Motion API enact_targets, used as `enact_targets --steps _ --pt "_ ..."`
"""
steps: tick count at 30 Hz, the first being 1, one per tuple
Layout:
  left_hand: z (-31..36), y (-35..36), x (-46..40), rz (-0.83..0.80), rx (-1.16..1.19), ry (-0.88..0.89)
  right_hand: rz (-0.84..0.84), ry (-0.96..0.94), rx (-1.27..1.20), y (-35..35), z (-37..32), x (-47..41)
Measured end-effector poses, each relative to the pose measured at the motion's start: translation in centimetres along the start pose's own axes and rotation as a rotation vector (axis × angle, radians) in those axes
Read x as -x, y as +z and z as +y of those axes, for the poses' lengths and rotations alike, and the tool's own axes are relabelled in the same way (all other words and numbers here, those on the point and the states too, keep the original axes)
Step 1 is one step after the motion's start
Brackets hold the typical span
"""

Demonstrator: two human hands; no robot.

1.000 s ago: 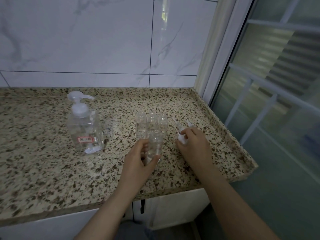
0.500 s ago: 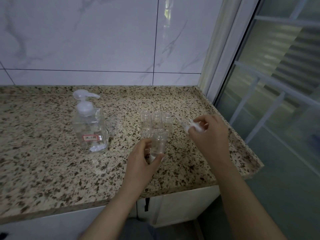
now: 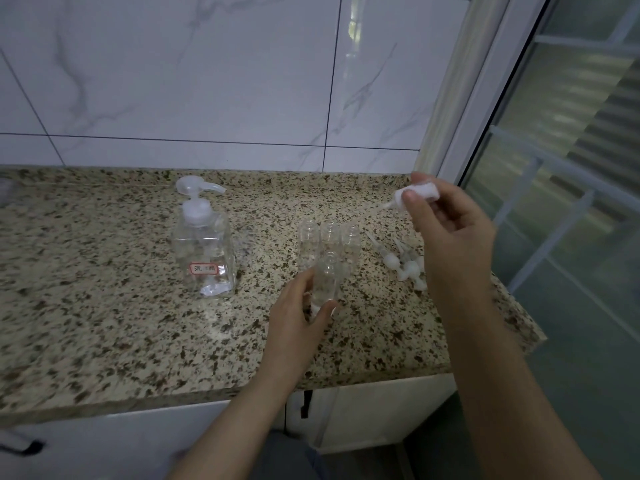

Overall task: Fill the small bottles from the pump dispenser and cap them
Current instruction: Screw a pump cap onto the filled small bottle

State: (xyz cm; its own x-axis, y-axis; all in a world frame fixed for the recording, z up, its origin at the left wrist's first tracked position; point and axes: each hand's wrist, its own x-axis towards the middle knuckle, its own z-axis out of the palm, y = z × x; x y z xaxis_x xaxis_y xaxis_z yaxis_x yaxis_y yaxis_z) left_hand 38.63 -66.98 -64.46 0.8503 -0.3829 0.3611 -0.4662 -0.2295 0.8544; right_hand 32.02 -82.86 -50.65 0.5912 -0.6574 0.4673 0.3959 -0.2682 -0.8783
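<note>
A clear pump dispenser with a white pump head and a red-edged label stands on the speckled granite counter. To its right three small clear bottles stand uncapped in a row. My left hand grips a fourth small clear bottle upright just in front of that row. My right hand is raised above the counter's right side and pinches a white spray cap, its thin tube slanting down to the left. Several more white caps lie on the counter below that hand.
A marble-tiled wall closes off the back of the counter. The counter's right edge drops off beside a window frame and glass. White cabinet fronts sit under the front edge.
My right hand picked a white cap from the pile on the counter and lifted it up and to the right. My left hand kept holding the small bottle in place.
</note>
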Motion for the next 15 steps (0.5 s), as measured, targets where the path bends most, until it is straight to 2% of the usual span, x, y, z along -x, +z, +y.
enact_targets --steps 10,15 --pt "0.0 -0.1 0.0 -0.013 -0.003 -0.003 -0.012 -0.008 -0.005 1.0 0.8 0.7" --pt "-0.1 0.0 0.0 -0.013 0.000 -0.011 -0.124 0.002 0.054 1.4 1.1 0.4"
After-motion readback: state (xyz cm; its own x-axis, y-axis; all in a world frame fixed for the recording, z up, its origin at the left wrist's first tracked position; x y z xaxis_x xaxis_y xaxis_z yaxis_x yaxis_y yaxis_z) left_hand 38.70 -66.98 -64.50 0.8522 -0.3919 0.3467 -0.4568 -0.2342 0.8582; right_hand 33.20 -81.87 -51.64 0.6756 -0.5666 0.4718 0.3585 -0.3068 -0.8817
